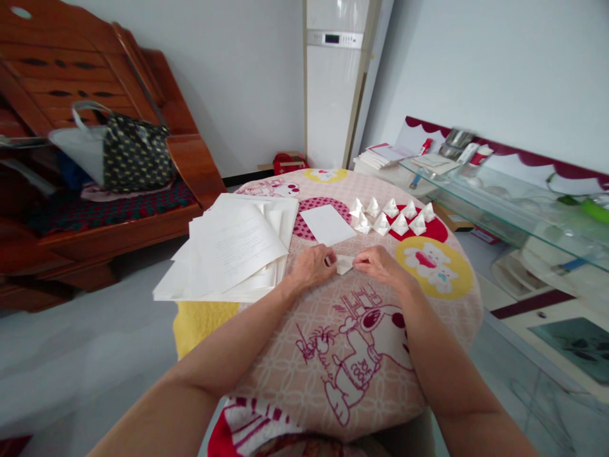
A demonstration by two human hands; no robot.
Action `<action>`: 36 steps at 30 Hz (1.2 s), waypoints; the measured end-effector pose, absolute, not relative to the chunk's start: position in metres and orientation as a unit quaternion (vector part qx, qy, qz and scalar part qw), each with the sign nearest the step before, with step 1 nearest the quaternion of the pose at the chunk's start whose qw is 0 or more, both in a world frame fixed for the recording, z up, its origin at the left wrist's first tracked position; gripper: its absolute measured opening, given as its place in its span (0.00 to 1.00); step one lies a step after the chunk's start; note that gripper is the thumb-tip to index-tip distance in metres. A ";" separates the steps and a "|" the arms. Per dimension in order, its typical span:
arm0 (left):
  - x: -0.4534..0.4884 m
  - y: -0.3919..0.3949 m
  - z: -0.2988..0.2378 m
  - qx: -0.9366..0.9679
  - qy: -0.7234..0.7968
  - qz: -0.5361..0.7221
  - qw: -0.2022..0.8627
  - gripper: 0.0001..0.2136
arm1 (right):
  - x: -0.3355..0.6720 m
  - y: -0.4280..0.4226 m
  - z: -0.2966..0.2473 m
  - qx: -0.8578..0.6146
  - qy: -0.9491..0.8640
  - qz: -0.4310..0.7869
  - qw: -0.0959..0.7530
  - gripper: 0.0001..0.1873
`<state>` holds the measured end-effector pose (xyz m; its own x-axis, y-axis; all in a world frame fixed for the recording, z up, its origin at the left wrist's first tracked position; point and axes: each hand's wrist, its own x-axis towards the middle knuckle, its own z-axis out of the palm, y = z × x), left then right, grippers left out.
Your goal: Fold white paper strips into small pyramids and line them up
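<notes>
My left hand (311,265) and my right hand (380,263) both pinch a small folded piece of white paper (343,263) on the cartoon-printed cloth (342,343) that covers a round table. Their fingers are closed on its two ends. Just beyond lies a single white paper square (327,224). Further back right stand several finished folded paper boats (392,217) in a cluster. A loose stack of white sheets (233,251) lies to the left of my left hand, hanging over the table's edge.
A wooden bench (71,82) with a dark patterned bag (136,152) stands at the left. A tall white air conditioner (333,82) is at the back. A glass shelf unit (523,197) with cups and books runs along the right wall.
</notes>
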<state>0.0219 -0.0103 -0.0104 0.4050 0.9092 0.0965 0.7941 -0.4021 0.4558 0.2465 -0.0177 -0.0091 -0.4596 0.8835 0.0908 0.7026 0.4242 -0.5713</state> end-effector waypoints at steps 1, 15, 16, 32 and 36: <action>0.021 -0.009 -0.011 0.821 0.515 0.170 0.176 0.10 | 0.247 -0.018 -0.009 -0.484 -0.820 0.237 0.194 0.11; 0.022 -0.016 -0.010 0.854 0.482 0.154 0.122 0.17 | 0.232 -0.025 0.007 -0.498 -0.827 0.207 0.160 0.11; 0.021 -0.015 -0.011 0.856 0.479 0.152 0.122 0.17 | 0.231 -0.025 0.007 -0.506 -0.821 0.208 0.162 0.10; 0.019 -0.003 -0.017 0.834 0.477 0.187 0.202 0.17 | 0.219 -0.030 0.007 -0.513 -0.832 0.147 0.149 0.10; 0.018 -0.004 -0.016 0.808 0.494 0.239 0.212 0.18 | 0.223 -0.031 0.009 -0.521 -0.821 0.165 0.167 0.09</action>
